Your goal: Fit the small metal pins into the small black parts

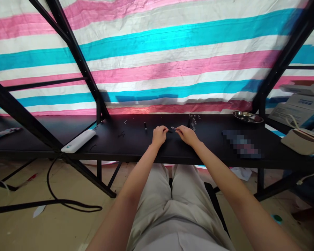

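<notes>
My left hand [159, 136] is curled, and a small dark piece [170, 131] lies at its fingertips, but I cannot tell if it grips. My right hand [187, 135] seems to pinch a thin metal piece [174, 128]. Both hands are just beside each other above the black table [125, 148], near a cluster of small parts [192, 122].

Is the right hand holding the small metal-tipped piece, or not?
Holding, it seems: the piece sticks out from the fingers of the right hand, but it is too small to be sure.
</notes>
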